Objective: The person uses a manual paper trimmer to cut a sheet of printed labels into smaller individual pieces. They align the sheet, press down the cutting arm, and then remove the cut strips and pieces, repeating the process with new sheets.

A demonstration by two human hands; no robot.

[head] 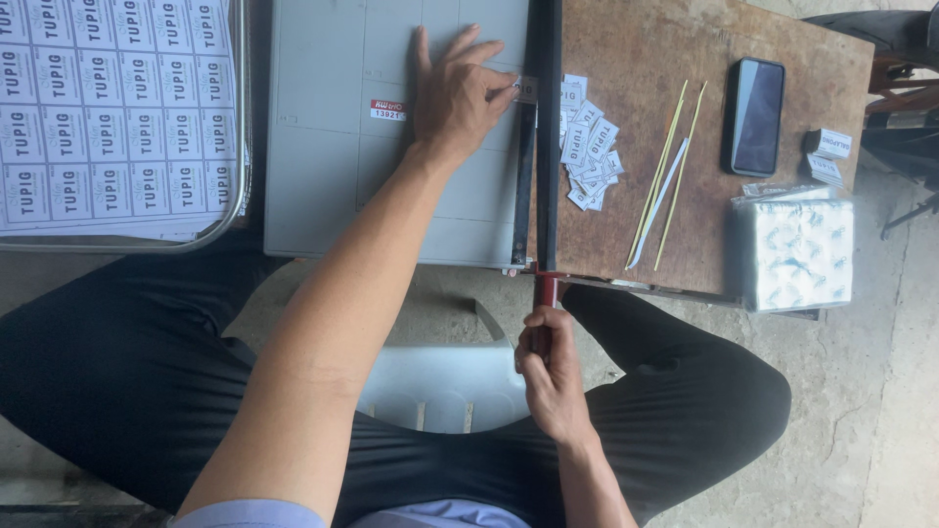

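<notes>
A grey paper cutter (333,147) lies on a wooden table (636,59), its black blade arm (546,137) down along the right edge. My left hand (460,93) presses flat on the cutter board, fingertips pinning a small white paper strip (525,90) against the blade. My right hand (550,367) is closed around the red handle (546,293) at the near end of the blade arm. A pile of cut white labels (590,147) lies just right of the blade.
A metal tray (238,186) with a sheet of printed labels (108,108) sits at left. On the table are thin yellow strips (665,176), a black phone (754,115), small label stacks (827,145) and a plastic-wrapped white packet (792,249). A white stool (440,386) sits between my knees.
</notes>
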